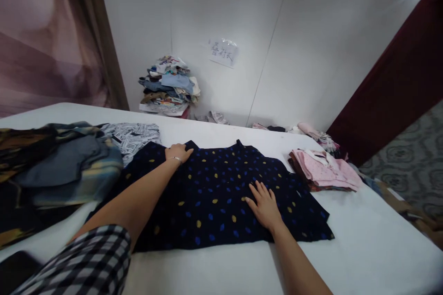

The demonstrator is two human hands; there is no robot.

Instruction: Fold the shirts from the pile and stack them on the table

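A dark navy shirt (221, 193) with blue and yellow leaf-like spots lies spread out on the white table (374, 235). My left hand (178, 153), with a thin bracelet at the wrist, rests near the shirt's far edge, left of the collar area. Its fingers are stretched out over the cloth. My right hand (265, 205) lies flat on the right half of the shirt, fingers spread. Neither hand grips the fabric. My left forearm covers part of the shirt's left side.
Loose garments (65, 161) are heaped at the left, beside a black-and-white printed cloth (133, 138). Folded clothes with a pink shirt (327, 170) on top sit at the right. Beyond the table's far edge rises a tall clothes pile (169, 87). A handwritten sign (224, 53) hangs on the wall.
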